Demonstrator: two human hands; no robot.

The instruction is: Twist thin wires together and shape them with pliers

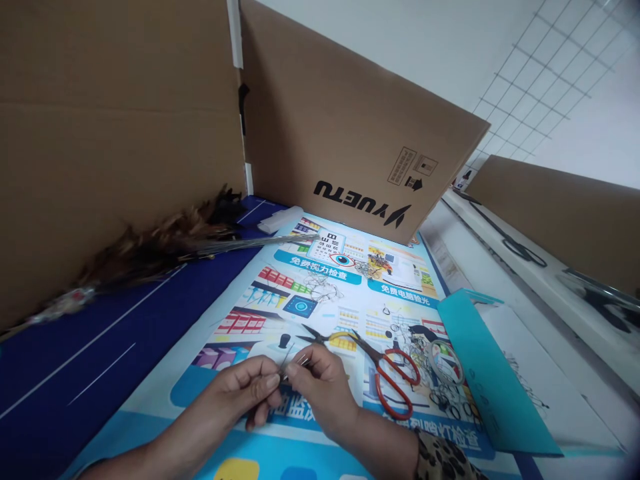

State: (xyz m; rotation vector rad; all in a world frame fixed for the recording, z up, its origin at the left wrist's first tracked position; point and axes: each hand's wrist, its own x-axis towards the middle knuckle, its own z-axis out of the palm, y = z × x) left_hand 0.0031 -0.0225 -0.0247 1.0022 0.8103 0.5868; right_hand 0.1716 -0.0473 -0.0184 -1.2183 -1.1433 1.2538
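Observation:
My left hand and my right hand meet low in the middle of the view, both pinched on a thin piece of metal wire held between their fingertips. They hover over a colourful printed poster that covers the table. Just beyond my right hand lie small black-and-yellow pliers and red-handled scissors. A roll of clear tape and loose wire pieces sit on the poster to the right and farther back.
A feather duster lies on the blue surface at left. Cardboard panels wall off the back and left. A teal paper folder rests at right, with a white ledge and cables behind it.

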